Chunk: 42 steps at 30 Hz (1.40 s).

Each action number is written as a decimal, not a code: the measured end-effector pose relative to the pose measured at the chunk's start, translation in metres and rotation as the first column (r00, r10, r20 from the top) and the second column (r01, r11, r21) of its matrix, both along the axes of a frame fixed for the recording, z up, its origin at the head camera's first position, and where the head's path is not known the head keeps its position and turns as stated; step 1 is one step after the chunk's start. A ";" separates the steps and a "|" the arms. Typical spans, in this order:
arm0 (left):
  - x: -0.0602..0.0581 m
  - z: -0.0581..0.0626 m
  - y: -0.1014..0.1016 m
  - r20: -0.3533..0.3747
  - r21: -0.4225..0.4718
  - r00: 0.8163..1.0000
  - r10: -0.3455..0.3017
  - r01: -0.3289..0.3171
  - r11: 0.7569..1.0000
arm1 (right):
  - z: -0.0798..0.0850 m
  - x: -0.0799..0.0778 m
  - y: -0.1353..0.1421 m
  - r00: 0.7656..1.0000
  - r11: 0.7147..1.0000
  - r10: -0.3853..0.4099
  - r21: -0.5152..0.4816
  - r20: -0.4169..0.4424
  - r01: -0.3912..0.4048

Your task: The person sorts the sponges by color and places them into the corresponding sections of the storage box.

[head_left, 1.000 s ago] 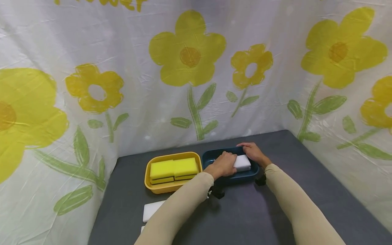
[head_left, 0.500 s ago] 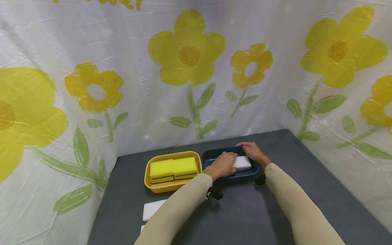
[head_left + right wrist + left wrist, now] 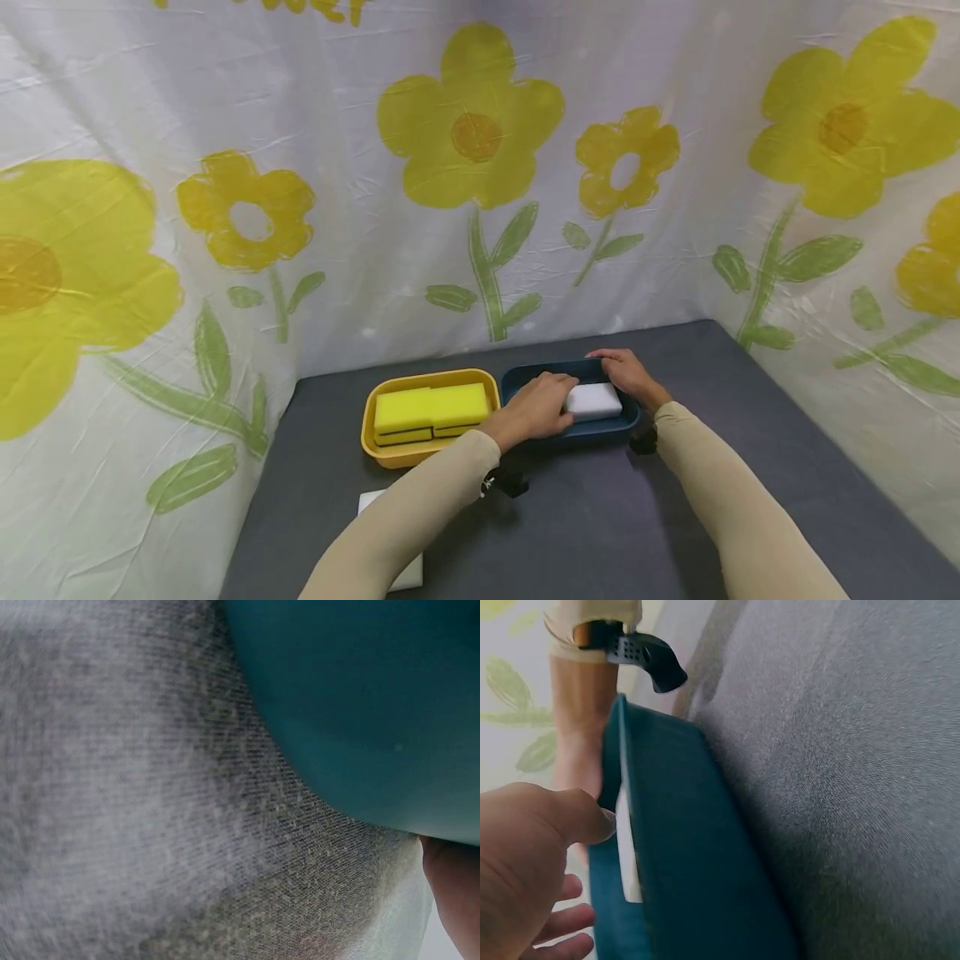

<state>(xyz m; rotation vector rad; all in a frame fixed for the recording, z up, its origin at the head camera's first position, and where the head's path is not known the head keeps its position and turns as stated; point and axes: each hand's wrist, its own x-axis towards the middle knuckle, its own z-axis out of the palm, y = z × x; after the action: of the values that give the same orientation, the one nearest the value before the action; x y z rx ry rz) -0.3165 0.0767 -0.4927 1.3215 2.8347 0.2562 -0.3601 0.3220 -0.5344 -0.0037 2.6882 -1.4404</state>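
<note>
A white sponge block (image 3: 592, 402) lies in the right half of the blue tray (image 3: 607, 432). Over the tray's left part is my left hand (image 3: 538, 407), its fingertips beside the sponge's left end. In the left wrist view the thumb and fingers of that hand (image 3: 517, 862) are spread apart with nothing between them, the thumb close to the tray's rim. My right hand (image 3: 628, 377) grips the tray's far right rim. From the right wrist, one finger (image 3: 454, 889) shows against the tray's outer wall (image 3: 375, 712); the other fingers are hidden.
Left of the blue tray stands a yellow tray (image 3: 408, 461) with stacked yellow sponges (image 3: 431, 408), dark-layered below. White blocks (image 3: 409, 575) lie on the grey table (image 3: 570, 533), partly hidden by the left sleeve. A flowered curtain (image 3: 360, 283) closes off the back and sides.
My left hand has drawn left off the white sponge, and more of the sponge shows. The right hand has stayed on the rim. The head view has shifted slightly.
</note>
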 end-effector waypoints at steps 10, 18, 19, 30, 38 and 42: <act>0.025 0.030 -0.039 -0.029 -0.088 1.000 0.002 -0.005 0.996 | -0.001 0.000 0.002 1.000 1.000 0.018 -0.013 -0.010 -0.018; 0.046 0.042 -0.085 -0.106 -0.162 0.994 -0.037 0.020 0.987 | 0.002 0.002 0.002 0.999 1.000 0.027 0.010 -0.020 -0.027; 0.049 0.042 -0.091 -0.106 -0.164 0.994 -0.034 0.016 0.986 | 0.002 0.002 0.002 1.000 1.000 0.022 0.010 -0.018 -0.022; 0.077 0.051 -0.156 -0.032 -0.203 0.999 -0.041 0.034 0.979 | -0.001 0.002 0.000 0.999 0.999 0.034 0.024 -0.039 -0.033; 0.092 0.064 -0.199 0.109 -0.220 0.990 -0.089 0.111 0.969 | 0.001 0.003 0.001 0.999 0.999 0.037 0.005 -0.034 -0.036; 0.098 0.064 -0.219 0.230 -0.242 0.973 -0.019 0.076 0.967 | 0.001 0.004 0.002 0.998 0.999 0.054 0.010 -0.032 -0.054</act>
<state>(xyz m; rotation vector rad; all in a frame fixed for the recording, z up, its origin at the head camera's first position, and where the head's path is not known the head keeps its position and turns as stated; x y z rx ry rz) -0.2184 -0.1424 -0.4284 1.2214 2.5437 0.0424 -0.3562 0.3240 -0.5333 -0.0993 2.6983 -1.4251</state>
